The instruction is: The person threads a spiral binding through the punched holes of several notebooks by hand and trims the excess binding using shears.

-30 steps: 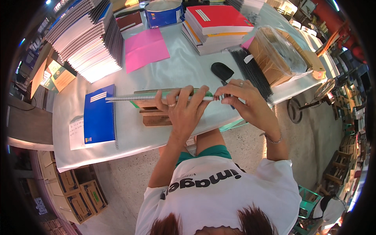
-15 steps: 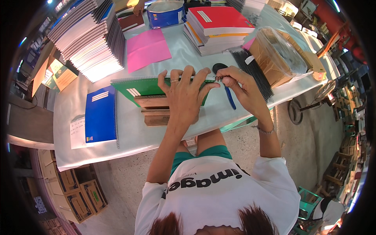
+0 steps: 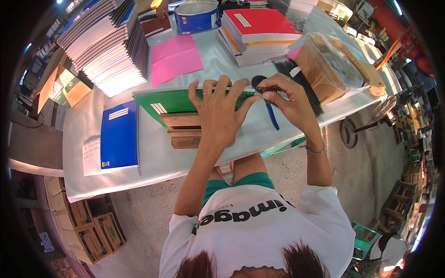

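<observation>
Since the earlier frames, green notebook point(image 3: 178, 99) is going from edge-up to lying flat, cover showing, across the wooden block point(image 3: 185, 132) near the table's front edge. Left hand point(image 3: 218, 111) is pressing down on its right half, fingers spread wide and flat, gripping nothing, only pinning. Right hand point(image 3: 289, 99) is pinching the dark spiral binding coil point(image 3: 266, 89) between thumb and fingertips at the notebook's right end; the other fingers are curled loosely. Blue-handled pliers point(image 3: 271, 116) are lying on the table just beside that hand, below it.

Risks, as judged from here: the notebook is overhanging the block, so uneven pressure from the pinning hand may tilt it and slide it off. The coil looks thin; a skewed feed may miss holes or kink. The pliers are resting close to the table edge and a wrist nudge may knock them off.

Further out: blue notebook point(image 3: 119, 134) well to the left, pink sheet point(image 3: 175, 58) behind, stack of spiral pads point(image 3: 109, 51), red-topped stack point(image 3: 255, 30), loose black coils point(image 3: 301, 88), bagged brown box point(image 3: 327, 69).
</observation>
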Tool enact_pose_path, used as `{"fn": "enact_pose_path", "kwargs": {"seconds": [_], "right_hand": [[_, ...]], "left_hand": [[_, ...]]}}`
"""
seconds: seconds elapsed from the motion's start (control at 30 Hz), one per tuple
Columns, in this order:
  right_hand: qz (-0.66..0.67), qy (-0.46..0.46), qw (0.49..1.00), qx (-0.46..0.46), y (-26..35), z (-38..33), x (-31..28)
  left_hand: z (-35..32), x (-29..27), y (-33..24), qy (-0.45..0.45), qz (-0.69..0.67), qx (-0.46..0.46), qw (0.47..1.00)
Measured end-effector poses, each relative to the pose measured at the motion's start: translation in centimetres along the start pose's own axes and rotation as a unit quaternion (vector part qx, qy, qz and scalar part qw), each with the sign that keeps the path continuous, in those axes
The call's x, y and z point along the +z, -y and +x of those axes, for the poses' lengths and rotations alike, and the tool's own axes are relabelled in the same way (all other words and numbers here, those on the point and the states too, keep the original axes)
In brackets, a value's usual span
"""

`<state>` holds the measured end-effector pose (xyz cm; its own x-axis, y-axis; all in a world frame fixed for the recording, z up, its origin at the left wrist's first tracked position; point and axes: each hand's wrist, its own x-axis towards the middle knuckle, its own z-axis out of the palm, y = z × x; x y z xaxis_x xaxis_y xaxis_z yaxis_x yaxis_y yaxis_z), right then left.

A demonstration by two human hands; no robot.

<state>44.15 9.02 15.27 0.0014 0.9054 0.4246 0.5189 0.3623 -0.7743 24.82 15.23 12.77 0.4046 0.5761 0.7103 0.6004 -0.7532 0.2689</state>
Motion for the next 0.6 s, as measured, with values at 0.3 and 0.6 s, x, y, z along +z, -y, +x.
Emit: {"fn": "enact_pose_path", "kwargs": {"seconds": [0.3, 0.6], "right_hand": [[-0.061, -0.03, 0.995, -0.073, -0.33, 0.06, 0.51], [-0.072, -0.036, 0.992, -0.094, -0.13, 0.79, 0.43]], "left_hand": [[0.43, 0.09, 0.07, 0.018, -0.006, -0.013, 1.0], [0.31, 0.04, 0.27, 0.012, 0.0, -0.005, 1.0]]}}
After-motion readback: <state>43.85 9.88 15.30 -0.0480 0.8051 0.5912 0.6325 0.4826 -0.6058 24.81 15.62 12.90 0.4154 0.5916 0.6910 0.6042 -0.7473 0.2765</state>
